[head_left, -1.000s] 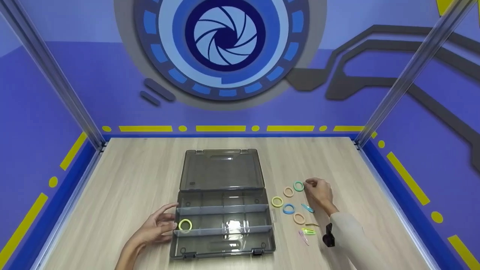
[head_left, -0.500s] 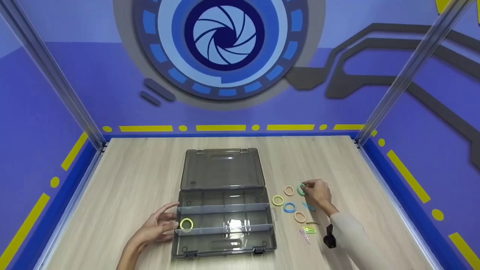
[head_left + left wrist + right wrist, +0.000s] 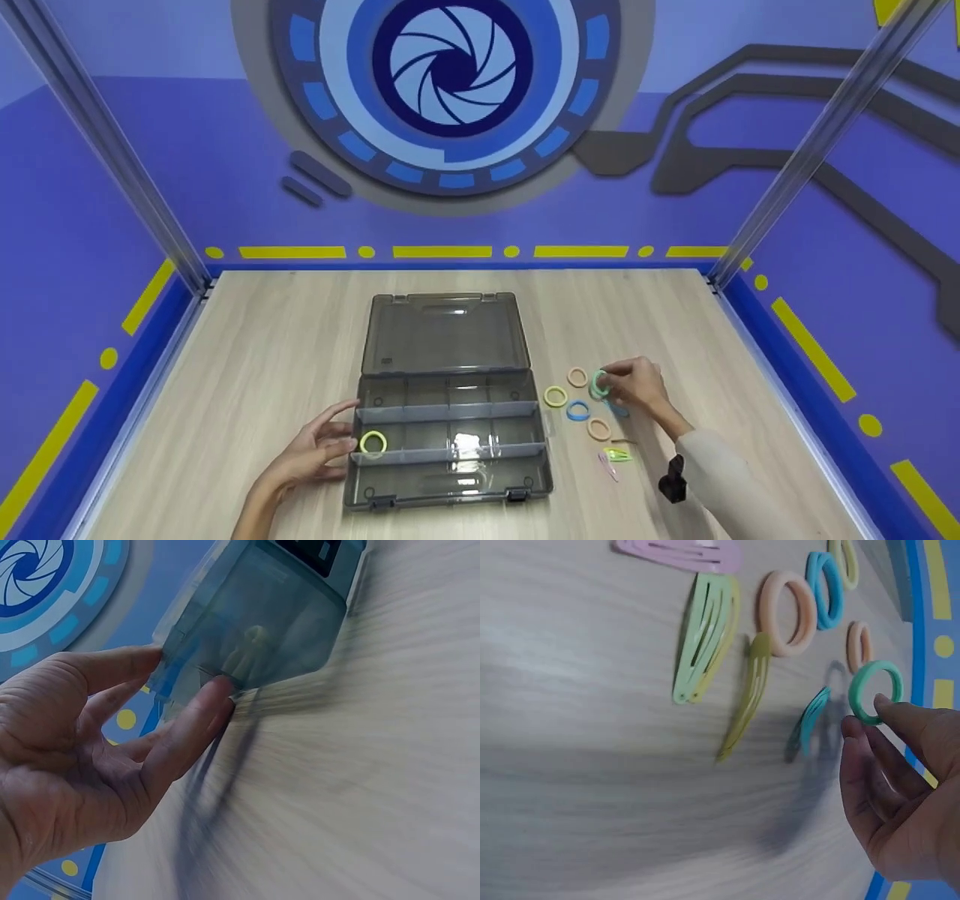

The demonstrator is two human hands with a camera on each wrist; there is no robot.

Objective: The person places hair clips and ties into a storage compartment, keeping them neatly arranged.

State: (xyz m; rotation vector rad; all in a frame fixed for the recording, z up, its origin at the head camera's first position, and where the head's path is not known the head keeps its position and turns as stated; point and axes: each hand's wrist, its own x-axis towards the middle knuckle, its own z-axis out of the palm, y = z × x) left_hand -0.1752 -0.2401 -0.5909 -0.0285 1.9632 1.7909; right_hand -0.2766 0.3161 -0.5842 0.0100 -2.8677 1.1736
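My right hand [image 3: 641, 386] pinches a green hair tie [image 3: 854, 692] between thumb and fingertips, above the wood table. Below it, in the right wrist view, lie a blue snap hair clip [image 3: 810, 720] and a peach hair tie [image 3: 850, 652]. My left hand [image 3: 304, 457] touches the left wall of a smoky clear divided box [image 3: 450, 489] with its fingertips, fingers spread and gently bent. The box's lid [image 3: 446, 337] is folded back flat. One yellow-green hair tie [image 3: 363, 444] sits in the box's middle row, at the left end.
Right of the box lie a yellow hair tie [image 3: 547, 397], a blue one [image 3: 577, 418] and another peach one [image 3: 598, 439]. Nearer the front are green and yellow snap clips [image 3: 617, 454], a mustard clip [image 3: 751, 686] and a pink one [image 3: 608, 468]. Blue panels surround the table.
My right hand has taken hold of the green hair tie and brought it slightly toward the front. My left hand stays at the box wall.
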